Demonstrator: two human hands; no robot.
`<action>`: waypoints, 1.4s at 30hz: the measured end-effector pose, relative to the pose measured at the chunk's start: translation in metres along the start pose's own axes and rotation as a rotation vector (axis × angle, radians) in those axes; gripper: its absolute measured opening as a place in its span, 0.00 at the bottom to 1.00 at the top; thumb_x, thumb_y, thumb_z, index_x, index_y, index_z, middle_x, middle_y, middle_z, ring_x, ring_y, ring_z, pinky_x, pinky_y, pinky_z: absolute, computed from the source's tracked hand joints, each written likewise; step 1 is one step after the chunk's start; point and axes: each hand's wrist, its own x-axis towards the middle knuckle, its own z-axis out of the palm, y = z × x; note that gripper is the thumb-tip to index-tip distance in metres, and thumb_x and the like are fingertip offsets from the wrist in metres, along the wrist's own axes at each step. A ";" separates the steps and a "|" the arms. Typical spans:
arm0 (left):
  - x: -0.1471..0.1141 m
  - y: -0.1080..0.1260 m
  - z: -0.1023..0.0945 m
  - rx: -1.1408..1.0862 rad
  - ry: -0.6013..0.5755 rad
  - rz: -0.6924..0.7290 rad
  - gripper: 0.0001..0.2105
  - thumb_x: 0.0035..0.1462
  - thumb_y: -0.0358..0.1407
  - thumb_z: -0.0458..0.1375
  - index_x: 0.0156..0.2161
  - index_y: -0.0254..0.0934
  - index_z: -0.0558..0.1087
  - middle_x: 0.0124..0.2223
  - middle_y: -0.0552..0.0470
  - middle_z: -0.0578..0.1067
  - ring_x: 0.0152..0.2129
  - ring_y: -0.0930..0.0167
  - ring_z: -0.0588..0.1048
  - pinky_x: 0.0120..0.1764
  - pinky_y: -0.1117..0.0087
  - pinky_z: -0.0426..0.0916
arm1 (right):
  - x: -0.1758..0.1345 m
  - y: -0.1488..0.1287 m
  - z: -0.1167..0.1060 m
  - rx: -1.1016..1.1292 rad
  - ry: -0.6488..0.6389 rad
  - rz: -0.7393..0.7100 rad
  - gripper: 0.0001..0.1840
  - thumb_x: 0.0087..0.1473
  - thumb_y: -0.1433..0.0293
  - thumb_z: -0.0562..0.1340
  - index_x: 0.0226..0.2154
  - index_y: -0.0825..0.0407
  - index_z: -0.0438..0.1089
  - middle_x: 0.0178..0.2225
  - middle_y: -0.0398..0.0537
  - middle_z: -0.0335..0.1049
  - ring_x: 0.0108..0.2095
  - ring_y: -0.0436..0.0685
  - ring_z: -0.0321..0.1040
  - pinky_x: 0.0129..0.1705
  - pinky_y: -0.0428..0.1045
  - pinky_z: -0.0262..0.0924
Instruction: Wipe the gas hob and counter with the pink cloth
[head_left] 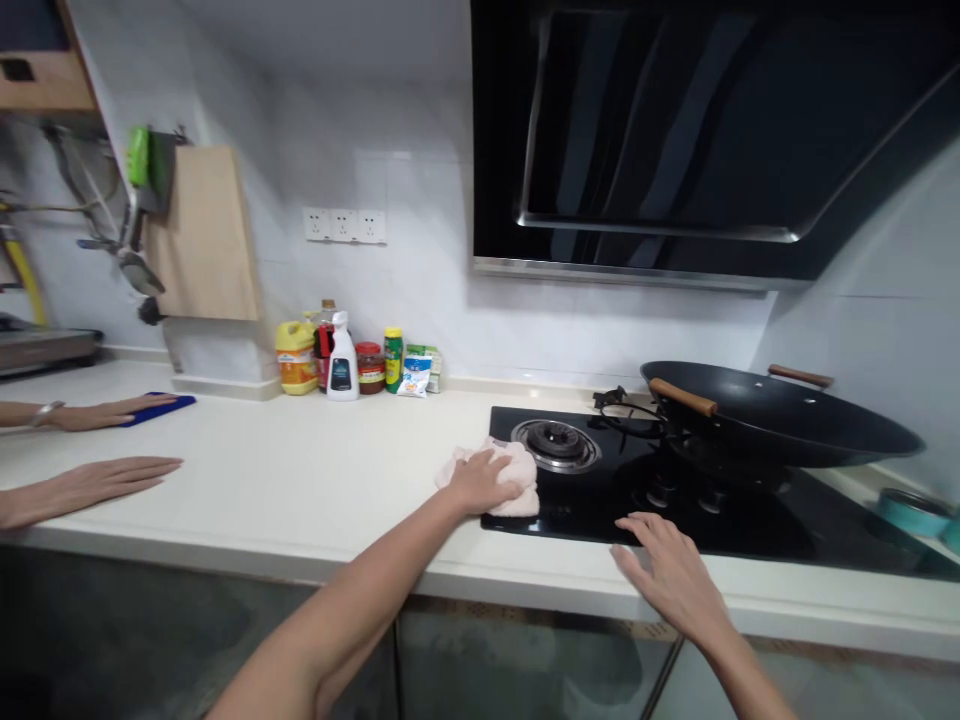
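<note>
My left hand (481,484) presses down on a pale pink cloth (523,466), its fingers bent over it. The cloth lies bunched across the left edge of the black gas stove (577,505), partly on the white countertop (300,480). Beside it is the left burner (556,444), with its grate off. My right hand (666,566) holds nothing; its fingers are spread at the stove's front edge, just below the control knobs (660,492). A black wok (780,415) with wooden handles rests over the right burner.
At the left, another person's hand (101,412) lies on a blue cloth (159,407), the other hand (97,488) flat on the counter. Bottles and jars (343,360) line the wall. A range hood (637,140) overhangs the stove. Teal tins (913,512) stand at far right.
</note>
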 end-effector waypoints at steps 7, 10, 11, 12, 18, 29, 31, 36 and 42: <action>-0.058 0.011 0.011 0.004 0.063 0.081 0.35 0.60 0.63 0.48 0.68 0.51 0.59 0.73 0.46 0.54 0.69 0.54 0.51 0.66 0.44 0.47 | -0.003 0.006 0.007 0.013 -0.006 0.011 0.24 0.61 0.51 0.53 0.51 0.43 0.72 0.55 0.51 0.68 0.56 0.64 0.64 0.54 0.59 0.58; -0.077 0.014 0.024 0.029 0.208 0.204 0.28 0.64 0.57 0.50 0.64 0.50 0.65 0.69 0.46 0.61 0.66 0.54 0.57 0.64 0.49 0.54 | -0.003 0.007 0.009 0.018 -0.008 0.020 0.24 0.61 0.50 0.53 0.51 0.43 0.72 0.55 0.50 0.68 0.56 0.65 0.63 0.55 0.60 0.57; -0.082 0.016 0.028 0.031 0.248 0.241 0.26 0.65 0.55 0.50 0.64 0.50 0.66 0.68 0.47 0.63 0.66 0.55 0.58 0.64 0.51 0.56 | -0.003 0.007 0.009 0.018 -0.007 0.024 0.24 0.61 0.50 0.53 0.51 0.43 0.72 0.55 0.50 0.68 0.57 0.65 0.64 0.55 0.60 0.57; -0.087 0.018 0.031 0.027 0.280 0.273 0.24 0.65 0.52 0.51 0.63 0.50 0.67 0.67 0.48 0.65 0.65 0.56 0.59 0.64 0.52 0.56 | -0.003 0.007 0.009 0.018 -0.006 0.027 0.24 0.61 0.50 0.53 0.51 0.42 0.72 0.55 0.50 0.68 0.57 0.65 0.64 0.55 0.60 0.57; -0.104 0.032 0.029 -0.134 0.354 0.235 0.20 0.66 0.50 0.51 0.56 0.47 0.74 0.51 0.47 0.79 0.49 0.58 0.75 0.54 0.57 0.67 | -0.003 0.008 0.009 0.030 -0.005 0.011 0.23 0.61 0.51 0.53 0.51 0.43 0.71 0.55 0.50 0.68 0.56 0.64 0.64 0.55 0.59 0.58; -0.063 0.012 -0.015 -0.956 0.141 -0.144 0.31 0.65 0.57 0.44 0.46 0.32 0.78 0.44 0.40 0.82 0.40 0.60 0.80 0.42 0.63 0.75 | -0.002 0.001 0.002 0.002 -0.002 0.028 0.22 0.62 0.54 0.53 0.50 0.44 0.72 0.55 0.49 0.68 0.56 0.62 0.64 0.54 0.58 0.59; -0.051 -0.001 -0.021 -0.855 0.194 -0.204 0.27 0.64 0.54 0.49 0.45 0.32 0.79 0.44 0.40 0.81 0.42 0.59 0.79 0.45 0.62 0.74 | -0.002 0.000 0.001 -0.001 0.000 0.033 0.22 0.62 0.54 0.53 0.51 0.45 0.72 0.55 0.50 0.68 0.56 0.62 0.64 0.54 0.58 0.59; -0.049 -0.037 -0.028 -0.601 0.467 -0.348 0.25 0.62 0.43 0.52 0.61 0.36 0.69 0.61 0.39 0.68 0.61 0.55 0.64 0.64 0.53 0.55 | -0.003 0.001 0.003 0.004 0.015 0.024 0.22 0.62 0.55 0.53 0.51 0.45 0.72 0.55 0.50 0.68 0.56 0.62 0.64 0.55 0.58 0.58; -0.076 -0.005 -0.006 -0.200 0.342 -0.035 0.24 0.62 0.52 0.52 0.60 0.46 0.71 0.69 0.47 0.59 0.67 0.58 0.55 0.67 0.51 0.48 | -0.003 0.002 0.003 0.017 0.019 0.022 0.23 0.62 0.54 0.52 0.51 0.46 0.72 0.55 0.51 0.68 0.56 0.63 0.64 0.55 0.58 0.58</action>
